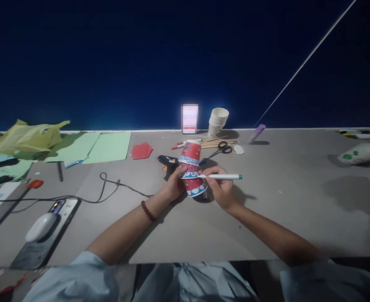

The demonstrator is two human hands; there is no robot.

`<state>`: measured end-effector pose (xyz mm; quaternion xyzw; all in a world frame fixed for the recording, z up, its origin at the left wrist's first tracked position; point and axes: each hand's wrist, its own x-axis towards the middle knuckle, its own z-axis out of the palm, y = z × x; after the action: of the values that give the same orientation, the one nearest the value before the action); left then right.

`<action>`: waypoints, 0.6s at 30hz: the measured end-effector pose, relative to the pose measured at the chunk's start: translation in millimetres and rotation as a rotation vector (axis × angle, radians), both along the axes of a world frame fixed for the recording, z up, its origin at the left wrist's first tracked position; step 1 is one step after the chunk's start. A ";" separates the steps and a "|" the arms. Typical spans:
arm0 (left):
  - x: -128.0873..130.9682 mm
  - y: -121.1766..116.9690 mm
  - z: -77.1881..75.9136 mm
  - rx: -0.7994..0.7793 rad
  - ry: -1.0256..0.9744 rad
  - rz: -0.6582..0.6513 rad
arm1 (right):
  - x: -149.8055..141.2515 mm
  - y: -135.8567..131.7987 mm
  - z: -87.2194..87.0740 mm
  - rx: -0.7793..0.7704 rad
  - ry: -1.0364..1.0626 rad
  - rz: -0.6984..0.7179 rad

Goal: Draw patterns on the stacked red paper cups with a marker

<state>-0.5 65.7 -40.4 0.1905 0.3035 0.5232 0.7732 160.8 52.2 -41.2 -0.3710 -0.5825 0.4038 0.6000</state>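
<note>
Holding 3 cups (pixel 191 171) (apparently paper), hands (pixel 176 182) steady a marker (pixel 227 177).

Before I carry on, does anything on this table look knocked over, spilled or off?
At the far right, a white cup with green spots appears to lie on its side. The stack of plain white cups also seems to lean slightly right. No spill is visible.

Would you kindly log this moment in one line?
left hand: holds painted cups | right hand: holds marker, tip at middle cup | nearby: glue gun, scissors, red paper, white cups
</note>
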 end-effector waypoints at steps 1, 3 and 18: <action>0.0 0.0 -0.1 0.003 0.001 -0.003 | 0.1 0.0 -0.3 0.000 0.002 0.003; 0.0 0.0 -0.8 0.010 -0.004 -0.006 | 0.3 -0.1 -1.0 0.002 0.015 0.007; 0.6 -0.6 2.0 0.013 0.018 -0.015 | 0.7 0.3 -1.7 0.006 0.011 0.002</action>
<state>0.1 65.1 -38.3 0.2026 0.3056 0.5178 0.7729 161.5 52.5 -43.0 -0.3664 -0.5807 0.4045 0.6041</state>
